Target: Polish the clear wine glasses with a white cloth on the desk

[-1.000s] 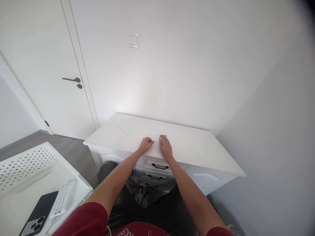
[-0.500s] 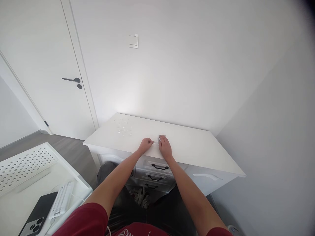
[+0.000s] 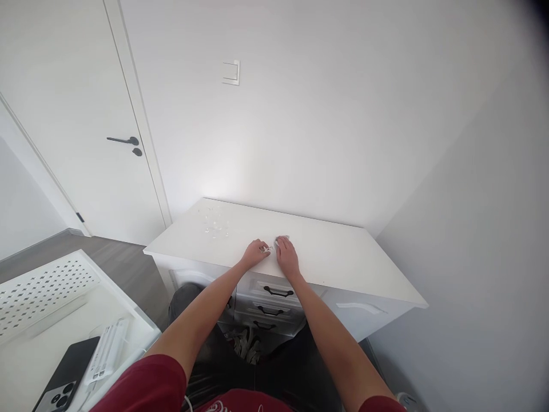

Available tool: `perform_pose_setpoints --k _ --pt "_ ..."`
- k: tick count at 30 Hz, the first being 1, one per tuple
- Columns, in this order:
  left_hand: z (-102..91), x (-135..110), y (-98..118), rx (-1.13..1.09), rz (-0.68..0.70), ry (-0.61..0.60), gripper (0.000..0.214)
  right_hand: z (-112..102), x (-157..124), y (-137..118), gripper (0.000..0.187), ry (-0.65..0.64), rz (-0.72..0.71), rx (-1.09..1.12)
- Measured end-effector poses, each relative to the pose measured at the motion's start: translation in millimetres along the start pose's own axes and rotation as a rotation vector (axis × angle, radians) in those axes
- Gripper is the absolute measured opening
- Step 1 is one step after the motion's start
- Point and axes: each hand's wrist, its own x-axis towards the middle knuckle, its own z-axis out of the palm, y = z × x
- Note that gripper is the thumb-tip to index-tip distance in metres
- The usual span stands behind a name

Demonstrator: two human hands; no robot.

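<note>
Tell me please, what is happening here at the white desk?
A person sits at a white desk with both hands on its top near the front edge. The left hand and the right hand meet at the fingertips over a tiny pale thing; it is too small to tell what it is or which hand grips it. Some small clear pieces lie apart at the desk's far left corner. A dark phone lies on a side table.
</note>
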Motion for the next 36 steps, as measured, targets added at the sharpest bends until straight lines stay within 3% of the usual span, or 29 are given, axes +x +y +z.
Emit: perform_pose_setpoints --k 6,10,12,16,20,24,26,30,36 --pt "-1.8 -3 1 -0.035 -0.033 -0.015 0.031 0 -1 1 0.045 0.052 0.105 -0.019" --pt "-2.1 -3 1 -0.079 -0.091 0.015 0.020 -4 0 -4 0.046 -0.105 -0.128 0.002" --pt "-1.7 -1 2 -0.090 -0.087 0.023 0.028 -5 1 -6 0.047 -0.154 -0.201 0.005" --pt "-2.1 0 4 -0.094 -0.039 0.025 0.041 -4 0 -4 0.045 -0.040 -0.036 -0.002" --pt "-3.7 -3 7 -0.044 -0.006 -0.012 0.023 -1 -1 0 0.046 0.026 0.071 0.024" --pt "-2.4 -3 3 -0.011 -0.006 -0.044 0.024 -3 -1 -1 0.047 0.004 0.059 0.029" --pt "-0.8 -1 -1 -0.045 -0.038 -0.008 0.014 -5 0 -3 0.046 -0.033 -0.009 0.026" --pt "1.4 2 -5 -0.086 -0.035 0.015 0.021 -8 0 -7 0.046 -0.117 -0.169 0.028" --pt "-0.8 1 -1 -0.051 -0.041 0.020 0.031 -5 1 -4 0.044 0.018 0.034 0.005"
